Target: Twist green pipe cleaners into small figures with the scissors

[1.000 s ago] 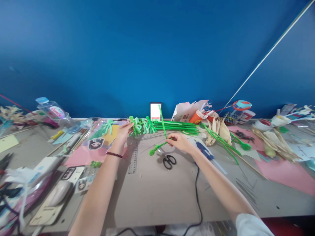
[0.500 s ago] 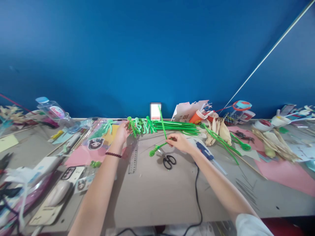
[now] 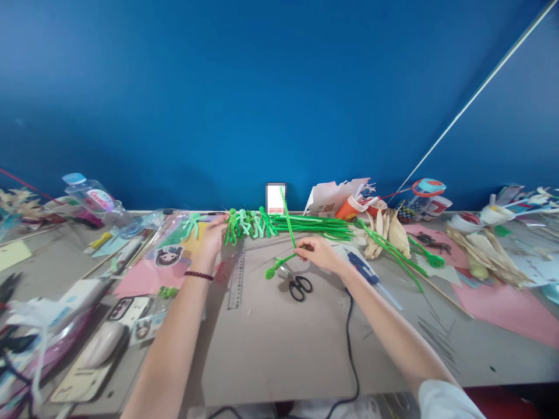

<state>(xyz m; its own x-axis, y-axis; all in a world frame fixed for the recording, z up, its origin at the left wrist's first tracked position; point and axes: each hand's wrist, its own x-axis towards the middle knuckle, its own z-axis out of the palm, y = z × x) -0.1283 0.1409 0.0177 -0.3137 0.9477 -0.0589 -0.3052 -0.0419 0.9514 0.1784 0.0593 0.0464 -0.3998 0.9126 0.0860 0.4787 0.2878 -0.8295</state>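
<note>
Nearest on the grey cardboard mat (image 3: 279, 349), black-handled steel scissors (image 3: 299, 285) lie flat. Just beyond the scissors: right hand (image 3: 321, 252), fingers pinched shut on a bent green pipe-cleaner stem (image 3: 279, 263), coiled at its tip. Left of the scissors: long grey ruler (image 3: 237, 276). Beyond the ruler: left hand (image 3: 213, 237), fingertips closed on a twisted green pipe-cleaner figure (image 3: 230, 228). Farthest behind the scissors: bundle of straight green pipe cleaners (image 3: 314, 226).

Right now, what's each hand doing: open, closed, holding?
Left hand: fingers closed on a twisted pipe-cleaner piece.
Right hand: fingers pinching a green pipe cleaner.
</note>
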